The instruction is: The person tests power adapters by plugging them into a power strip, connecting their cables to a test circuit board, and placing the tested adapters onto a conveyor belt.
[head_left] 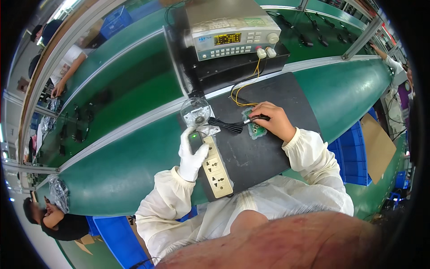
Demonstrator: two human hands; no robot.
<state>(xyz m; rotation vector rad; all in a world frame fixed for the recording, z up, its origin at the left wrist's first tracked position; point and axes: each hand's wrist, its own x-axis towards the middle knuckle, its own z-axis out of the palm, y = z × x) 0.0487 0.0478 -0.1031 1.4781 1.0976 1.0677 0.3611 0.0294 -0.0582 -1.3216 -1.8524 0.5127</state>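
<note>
My left hand [191, 157], in a white glove, is closed around a black power adapter [195, 141] with a small green light. The adapter sits at the far end of a cream power strip [216, 174]; whether it is plugged in is hidden. With bare fingers pinched, my right hand [277, 120] grips the black cable plug [259, 118] over a green circuit board [257, 130]. A bundled black cable [226, 125] stretches between the two hands. Beyond the adapter stands a metal fixture [207, 112] with a round clear shield [190, 104].
A bench instrument [235, 29] with a lit display stands beyond the black mat [286, 96]; its yellow and black leads [234, 96] run toward the board. Past a metal rail [134, 128], more adapters [307, 40] lie on a green belt. Blue bins [350, 152] flank me. Several people work nearby.
</note>
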